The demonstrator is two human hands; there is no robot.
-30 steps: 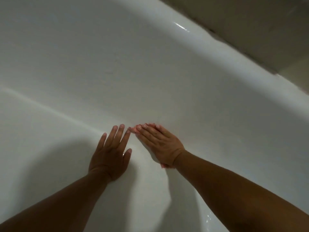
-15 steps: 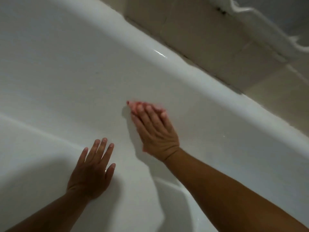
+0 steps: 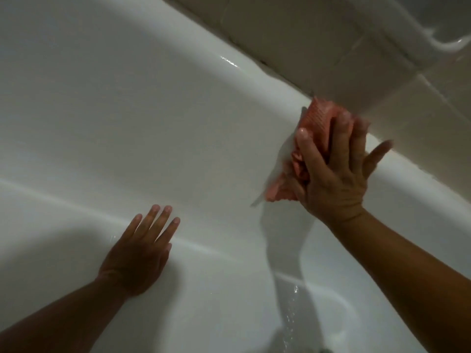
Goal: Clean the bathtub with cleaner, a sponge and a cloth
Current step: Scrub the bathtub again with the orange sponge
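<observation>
Bathtub (image 3: 122, 103), white and glossy, viewed from above by the head camera and filling most of the field. Its far rim (image 3: 254, 72) runs diagonally from upper centre to the right edge, where it meets the beige tiled wall (image 3: 318, 39) along a dark seam. Cloth (image 3: 317, 118), pink with a ribbed weave, lies against the upper part of the tub's inner wall, just below the rim; its upper end is spread flat and its lower end is bunched into folds. Right hand (image 3: 334, 179) lies on the cloth with its back to the camera, fingers straight and spread, pressing the fabric onto the enamel with no finger curled round it. The little finger juts to the right, off the cloth and across the rim, and the fingertips are slightly blurred. Left hand (image 3: 137, 253) rests palm down, empty, with fingers straight and a little fanned, at the curve where the inner wall meets the tub floor; it lies well apart from the cloth, lower and to the left. Both forearms enter from the bottom edge. A thin trickle of water (image 3: 293, 304) with bright droplets runs down the enamel below the right forearm, towards the bottom edge. A white moulded ledge (image 3: 420, 29) crosses the wall at the top right corner; what it is cannot be told.
</observation>
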